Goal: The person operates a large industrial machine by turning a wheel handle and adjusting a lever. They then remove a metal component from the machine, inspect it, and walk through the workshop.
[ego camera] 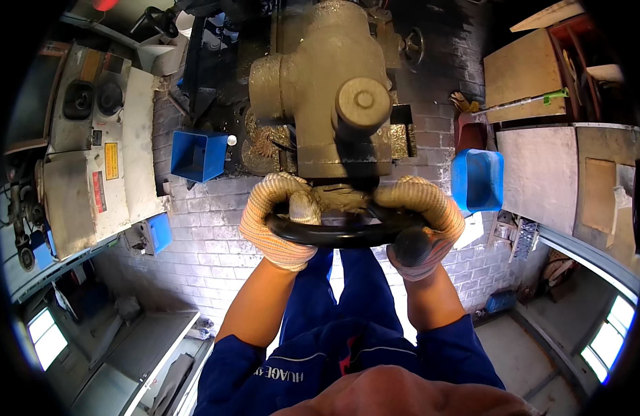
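A black handwheel (346, 236) with a round black knob (412, 246) stands in front of my body. My left hand (278, 221), in a knitted work glove with orange stripes, grips the wheel's left side. Around its right side, by the knob, closes my right hand (426, 223) in a matching glove. Just beyond the wheel rises the dusty, chip-covered cast housing of a machine (320, 78), with a round cap (363, 101) facing up. A toothed cutter (265, 145) covered in metal chips shows left of the housing's base.
Blue bins stand on the brick floor, left (197, 156) and right (477, 179) of the machine. A control cabinet (109, 156) is at the left. Wooden boards, a metal-topped cabinet (538, 171) and a green-handled tool (522, 101) lie at the right. A smaller handwheel (413, 47) sits farther back.
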Demonstrator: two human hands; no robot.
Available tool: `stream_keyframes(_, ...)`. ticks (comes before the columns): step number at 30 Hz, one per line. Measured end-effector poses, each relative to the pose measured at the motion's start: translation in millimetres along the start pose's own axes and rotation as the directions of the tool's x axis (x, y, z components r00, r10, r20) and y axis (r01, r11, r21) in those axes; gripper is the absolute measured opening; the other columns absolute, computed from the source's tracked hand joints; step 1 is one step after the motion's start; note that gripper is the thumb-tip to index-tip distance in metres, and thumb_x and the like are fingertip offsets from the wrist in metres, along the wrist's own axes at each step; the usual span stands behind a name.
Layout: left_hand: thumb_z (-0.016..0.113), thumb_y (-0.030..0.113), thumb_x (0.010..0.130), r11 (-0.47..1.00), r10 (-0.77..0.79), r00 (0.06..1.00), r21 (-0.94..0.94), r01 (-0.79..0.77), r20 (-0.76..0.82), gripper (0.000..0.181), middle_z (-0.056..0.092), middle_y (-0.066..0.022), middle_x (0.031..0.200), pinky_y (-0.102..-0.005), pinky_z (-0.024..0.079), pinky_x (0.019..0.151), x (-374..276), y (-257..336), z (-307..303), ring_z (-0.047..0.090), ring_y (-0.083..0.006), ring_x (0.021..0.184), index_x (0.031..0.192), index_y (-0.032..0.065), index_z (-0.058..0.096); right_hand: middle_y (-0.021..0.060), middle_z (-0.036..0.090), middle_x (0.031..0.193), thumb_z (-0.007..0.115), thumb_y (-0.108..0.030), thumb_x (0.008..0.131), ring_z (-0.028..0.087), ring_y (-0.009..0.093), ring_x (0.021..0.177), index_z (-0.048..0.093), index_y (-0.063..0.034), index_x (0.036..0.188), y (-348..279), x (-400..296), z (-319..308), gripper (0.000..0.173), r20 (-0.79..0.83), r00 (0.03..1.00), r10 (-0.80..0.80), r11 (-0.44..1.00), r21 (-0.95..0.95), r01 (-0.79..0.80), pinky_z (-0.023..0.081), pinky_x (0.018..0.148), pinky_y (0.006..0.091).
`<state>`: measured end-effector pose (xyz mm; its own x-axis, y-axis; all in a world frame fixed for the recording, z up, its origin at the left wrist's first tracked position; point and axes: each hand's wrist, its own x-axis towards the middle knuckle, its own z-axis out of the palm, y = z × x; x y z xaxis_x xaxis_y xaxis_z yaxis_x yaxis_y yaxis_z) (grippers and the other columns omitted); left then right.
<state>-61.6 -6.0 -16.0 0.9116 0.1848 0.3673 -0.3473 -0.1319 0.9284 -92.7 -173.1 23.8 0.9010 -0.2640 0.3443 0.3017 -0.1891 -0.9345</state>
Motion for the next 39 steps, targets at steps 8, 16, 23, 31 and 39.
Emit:
stream_keyframes(8, 0.072, 0.014, 0.079, 0.99, 0.097, 0.991, 0.093, -0.106, 0.097, 0.017, 0.065, -0.0096, 0.073, -0.0286, 0.051, 0.064, 25, 6, -2, 0.061, -0.0183, 0.064, 0.083, 0.0002, 0.062, 0.0111, 0.07, 0.082, 0.078, -0.047, 0.083, 0.068, 0.017, 0.073, 0.07, 0.0039, 0.092, 19, 0, 11, 0.052, -0.107, 0.993, 0.044, 0.947, 0.322, -0.007, 0.055, 0.068, 0.0297)
stream_keyframes(16, 0.066, 0.015, 0.093, 0.988, 0.109, 0.953, 0.079, -0.136, 0.283, 0.018, 0.063, -0.0102, 0.084, -0.0301, 0.05, 0.072, 34, 5, -10, 0.06, -0.0173, 0.077, 0.093, -0.0016, 0.059, 0.0106, 0.067, 0.073, 0.068, -0.023, 0.091, 0.067, 0.019, 0.066, 0.07, 0.0019, 0.091, 33, 7, 8, 0.025, -0.066, 0.998, -0.017, 0.963, 0.267, 0.034, 0.052, 0.06, 0.0286)
stream_keyframes(23, 0.071, 0.019, 0.088, 0.995, 0.055, 0.969, 0.064, -0.072, 0.24, 0.023, 0.065, -0.012, 0.082, -0.0304, 0.05, 0.07, 35, 9, -7, 0.061, -0.0181, 0.075, 0.087, -0.0014, 0.061, 0.013, 0.069, 0.09, 0.05, -0.03, 0.102, 0.066, 0.019, 0.081, 0.067, 0.0015, 0.11, 122, 94, -39, 0.037, -0.342, 0.921, 0.189, 0.956, -0.152, -0.252, 0.051, 0.076, 0.0302)
stream_keyframes(31, 0.072, 0.022, 0.089, 1.0, 0.009, 0.989, -0.021, -0.006, 0.149, 0.027, 0.067, -0.0134, 0.079, -0.03, 0.053, 0.07, 28, 1, -7, 0.064, -0.0178, 0.074, 0.085, -0.0025, 0.061, 0.0245, 0.061, 0.128, 0.047, -0.044, 0.099, 0.054, 0.04, 0.124, 0.057, -0.002, 0.133, 325, 171, -82, 0.055, -0.317, 0.885, 0.341, 0.573, -0.676, -0.463, 0.042, 0.105, 0.0428)
stream_keyframes(39, 0.077, 0.032, 0.084, 0.989, -0.037, 0.992, 0.148, 0.019, 0.12, 0.035, 0.067, -0.0099, 0.077, -0.0302, 0.055, 0.069, 23, -1, -19, 0.066, -0.0155, 0.073, 0.084, 0.0005, 0.064, 0.024, 0.066, 0.116, 0.046, -0.052, 0.095, 0.06, 0.04, 0.114, 0.069, -0.0056, 0.115, 320, 228, -83, 0.056, -0.409, 0.816, 0.409, 0.497, -0.65, -0.575, 0.046, 0.098, 0.0438)
